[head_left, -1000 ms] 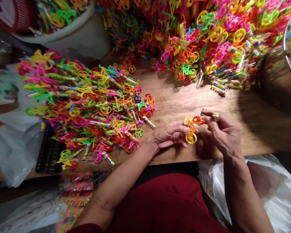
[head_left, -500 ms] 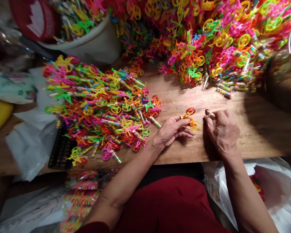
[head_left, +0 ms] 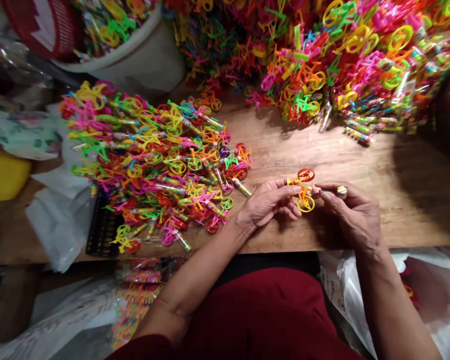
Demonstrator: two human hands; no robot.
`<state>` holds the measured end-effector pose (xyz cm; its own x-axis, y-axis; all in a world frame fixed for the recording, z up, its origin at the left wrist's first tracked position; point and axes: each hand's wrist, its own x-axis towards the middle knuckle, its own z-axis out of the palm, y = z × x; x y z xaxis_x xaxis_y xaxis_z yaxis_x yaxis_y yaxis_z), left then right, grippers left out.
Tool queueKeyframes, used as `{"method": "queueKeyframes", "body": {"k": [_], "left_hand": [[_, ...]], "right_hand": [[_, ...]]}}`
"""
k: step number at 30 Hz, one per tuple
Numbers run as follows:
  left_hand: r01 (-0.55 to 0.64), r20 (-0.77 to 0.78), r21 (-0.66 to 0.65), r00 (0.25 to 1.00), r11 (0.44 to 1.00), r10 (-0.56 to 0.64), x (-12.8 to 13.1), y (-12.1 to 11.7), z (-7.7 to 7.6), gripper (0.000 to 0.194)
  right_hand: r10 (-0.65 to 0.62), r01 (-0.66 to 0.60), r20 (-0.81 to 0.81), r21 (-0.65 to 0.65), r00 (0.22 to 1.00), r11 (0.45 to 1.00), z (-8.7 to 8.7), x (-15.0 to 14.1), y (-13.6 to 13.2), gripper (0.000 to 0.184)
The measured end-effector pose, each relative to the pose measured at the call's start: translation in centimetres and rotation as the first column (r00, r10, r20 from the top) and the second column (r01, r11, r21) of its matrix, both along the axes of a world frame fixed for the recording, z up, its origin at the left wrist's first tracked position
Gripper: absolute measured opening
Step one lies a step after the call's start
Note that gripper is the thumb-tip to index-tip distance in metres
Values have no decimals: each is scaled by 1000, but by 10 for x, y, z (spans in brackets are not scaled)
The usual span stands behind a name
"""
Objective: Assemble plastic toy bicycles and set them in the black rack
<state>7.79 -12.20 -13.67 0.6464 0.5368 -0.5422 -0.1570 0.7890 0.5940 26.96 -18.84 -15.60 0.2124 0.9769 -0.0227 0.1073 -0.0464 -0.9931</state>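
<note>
My left hand point(head_left: 264, 204) pinches a small plastic toy bicycle point(head_left: 303, 192) between thumb and fingers. Its frame is orange, with one red wheel and one yellow wheel. In my right hand point(head_left: 357, 212) is a thin clear tube of coloured candy point(head_left: 316, 190), gripped by thumb and fingertips; the fingers cover its middle. The tube's near end meets the bicycle's frame, though I cannot tell whether it is fixed there. Left of my left hand lies a pile of toy bicycles with candy tubes point(head_left: 165, 160).
A big heap of loose toy bicycles point(head_left: 307, 80) fills the back of the wooden table point(head_left: 360, 165), with candy tubes point(head_left: 375, 117) at its front. A whitish tub point(head_left: 146, 62) stands back left. A black crate point(head_left: 101, 227) sits under the left pile; a white plastic bag point(head_left: 350, 275) hangs below right.
My right hand moved away from the bicycle, turned with the candy tube, then brought the tube back against the frame. The bicycle was turned in my left hand. The camera view shifted.
</note>
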Motion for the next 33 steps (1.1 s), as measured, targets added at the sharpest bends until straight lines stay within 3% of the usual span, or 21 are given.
{"method": "queueKeyframes", "body": {"k": [11, 15, 18, 22, 27, 33], "left_hand": [[48, 78, -106, 996, 993, -40, 3, -8, -1, 22], [52, 81, -120, 996, 991, -42, 3, -10, -5, 18], [81, 83, -117, 994, 990, -72, 2, -9, -6, 14], [137, 47, -117, 990, 984, -132, 0, -6, -5, 13], [177, 14, -86, 984, 981, -176, -1, -7, -4, 21], [177, -34, -32, 983, 984, -178, 2, -8, -2, 19]], "right_hand": [[-153, 155, -31, 109, 988, 982, -16, -10, -19, 17], [-159, 146, 43, 227, 986, 963, -14, -14, -23, 16], [-138, 86, 136, 332, 981, 939, -11, -10, -23, 18], [-7, -101, 259, 400, 966, 911, -3, 5, -22, 36], [179, -357, 451, 348, 874, 867, 11, 24, -23, 50], [243, -428, 518, 272, 820, 862, 24, 27, -24, 42]]}}
